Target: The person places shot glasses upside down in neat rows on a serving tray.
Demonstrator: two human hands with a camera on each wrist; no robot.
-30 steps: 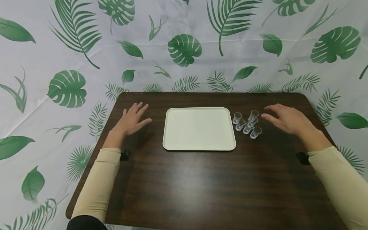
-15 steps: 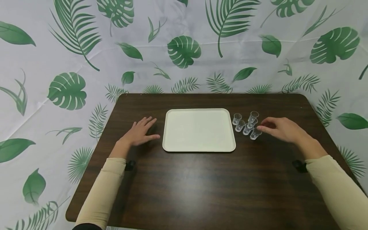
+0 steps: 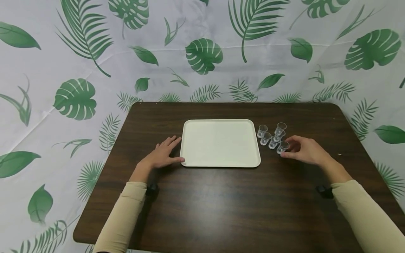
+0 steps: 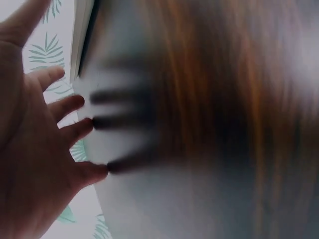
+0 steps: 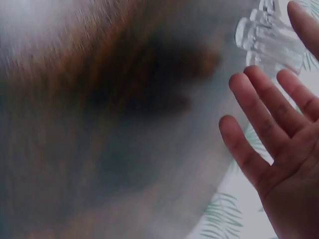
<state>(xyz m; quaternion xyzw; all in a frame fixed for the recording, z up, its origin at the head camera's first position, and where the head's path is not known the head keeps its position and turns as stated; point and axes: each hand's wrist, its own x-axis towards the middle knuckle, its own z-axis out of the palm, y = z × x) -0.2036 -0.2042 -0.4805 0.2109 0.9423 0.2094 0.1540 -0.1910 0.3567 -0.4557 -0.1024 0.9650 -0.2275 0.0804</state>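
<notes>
Where the right hand reaches, apparently 6 glasses stand beside 1 tray.

Dark brown wood-grained table bordered by white backdrop at far side, left and right. Far corners of table rounded. Backdrop printed with green leaves: broad split leaf, feathery frond, small sprigs. Faint horizontal crease marked across it. Pale light reflected in soft patch on tabletop.
</notes>
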